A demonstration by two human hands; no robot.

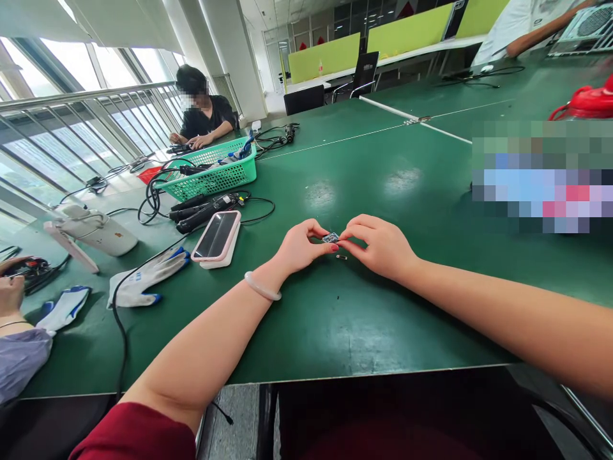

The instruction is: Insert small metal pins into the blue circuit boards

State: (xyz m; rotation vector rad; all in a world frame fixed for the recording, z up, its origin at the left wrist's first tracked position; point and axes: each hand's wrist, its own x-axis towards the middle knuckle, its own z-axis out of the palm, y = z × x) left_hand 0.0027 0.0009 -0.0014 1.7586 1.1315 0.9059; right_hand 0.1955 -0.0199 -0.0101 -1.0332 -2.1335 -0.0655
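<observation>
Between my two hands, low over the green table (306, 319), is a small grey part (330, 237) with a patterned surface. My left hand (306, 246) is closed on it, thumb and fingers pinching its left side. My right hand (380, 244) is closed too, its thumb and index fingertip together at the part's right edge; whether they grip the part itself is too small to tell. A tiny light-coloured piece (341, 257) lies on the table just below the fingertips.
Left of my hands are a phone (218, 236) on a white box, gloves (143, 278), black tools (205, 211), cables and a green basket (211, 176). Another person's hand (10, 297) is at the far left. A person (204, 112) sits across; a red object (587, 102) stands right.
</observation>
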